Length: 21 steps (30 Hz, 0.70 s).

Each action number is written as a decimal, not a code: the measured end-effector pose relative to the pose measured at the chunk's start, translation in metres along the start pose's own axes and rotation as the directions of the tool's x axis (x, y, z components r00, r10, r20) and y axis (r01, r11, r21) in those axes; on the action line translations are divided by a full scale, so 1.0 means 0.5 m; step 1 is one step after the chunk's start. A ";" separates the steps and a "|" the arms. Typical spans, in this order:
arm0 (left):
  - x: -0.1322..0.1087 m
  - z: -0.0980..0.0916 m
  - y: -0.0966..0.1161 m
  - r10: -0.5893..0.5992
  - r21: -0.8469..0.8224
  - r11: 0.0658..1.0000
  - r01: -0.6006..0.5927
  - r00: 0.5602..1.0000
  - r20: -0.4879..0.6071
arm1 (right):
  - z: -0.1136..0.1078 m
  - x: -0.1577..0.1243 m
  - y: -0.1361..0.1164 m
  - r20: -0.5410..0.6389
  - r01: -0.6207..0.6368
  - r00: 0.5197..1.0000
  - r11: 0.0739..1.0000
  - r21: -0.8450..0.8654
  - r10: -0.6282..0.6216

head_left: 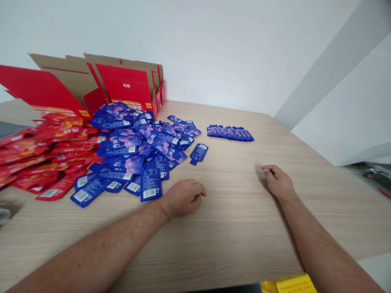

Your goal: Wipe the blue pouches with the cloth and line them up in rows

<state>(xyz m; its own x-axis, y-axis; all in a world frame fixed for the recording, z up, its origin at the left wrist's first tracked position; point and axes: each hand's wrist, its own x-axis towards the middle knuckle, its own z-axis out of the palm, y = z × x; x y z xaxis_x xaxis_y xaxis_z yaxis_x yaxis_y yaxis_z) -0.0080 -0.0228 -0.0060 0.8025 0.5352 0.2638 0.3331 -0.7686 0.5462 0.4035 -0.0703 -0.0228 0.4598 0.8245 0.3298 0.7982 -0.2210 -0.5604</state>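
Observation:
My left hand (185,197) rests on the table in a loose curl, just right of the heap of blue sachets (125,146); no item shows in its fingers. Over the table's right half, my right hand (279,183) has its fingers folded in, also with nothing visible in it. A single blue sachet (199,154) lies beyond my left hand, its barcode side up. Farther back, an overlapping row of blue sachets (229,132) with pinkish-purple prints lies apart from the heap. Neither hand touches a sachet in the row.
A pile of red sachets (58,154) adjoins the blue heap on the left. Open red cardboard boxes (125,83) stand behind both piles near the white wall. A yellow plastic crate (293,285) shows below the table's front edge. The wooden table (244,228) extends to the right.

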 end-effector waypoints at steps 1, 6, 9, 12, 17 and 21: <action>0.002 0.000 0.002 -0.010 0.003 1.000 0.010 1.000 0.009 | 0.000 0.000 0.000 0.003 0.002 1.000 1.000 -0.012 -0.002; 0.011 -0.001 0.008 -0.024 0.037 0.999 0.022 0.998 0.051 | 0.000 0.000 -0.006 0.000 0.007 1.000 0.997 -0.076 -0.007; 0.013 -0.001 0.008 -0.007 0.038 0.999 0.005 0.999 0.054 | -0.001 0.000 -0.007 -0.004 0.017 1.000 0.995 -0.100 -0.017; 0.013 -0.001 0.008 0.000 0.033 0.999 -0.002 0.998 0.056 | 0.001 0.004 -0.007 -0.001 0.033 0.999 0.993 -0.116 -0.033; 0.014 -0.001 0.009 -0.036 0.034 0.999 0.034 0.997 0.073 | 0.034 0.025 -0.045 0.051 0.177 0.984 0.979 -0.102 -0.172; 0.013 -0.002 0.009 -0.041 0.015 0.999 0.040 0.997 0.060 | 0.110 0.044 -0.145 0.199 0.406 0.897 0.914 -0.014 -0.395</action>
<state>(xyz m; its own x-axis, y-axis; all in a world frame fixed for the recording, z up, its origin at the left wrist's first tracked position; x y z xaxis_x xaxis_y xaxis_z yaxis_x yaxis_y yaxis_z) -0.0018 -0.0223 -0.0012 0.8166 0.5440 0.1930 0.3724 -0.7520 0.5439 0.3346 -0.0073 -0.0168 0.0195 0.9304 0.3661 0.9216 0.1252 -0.3674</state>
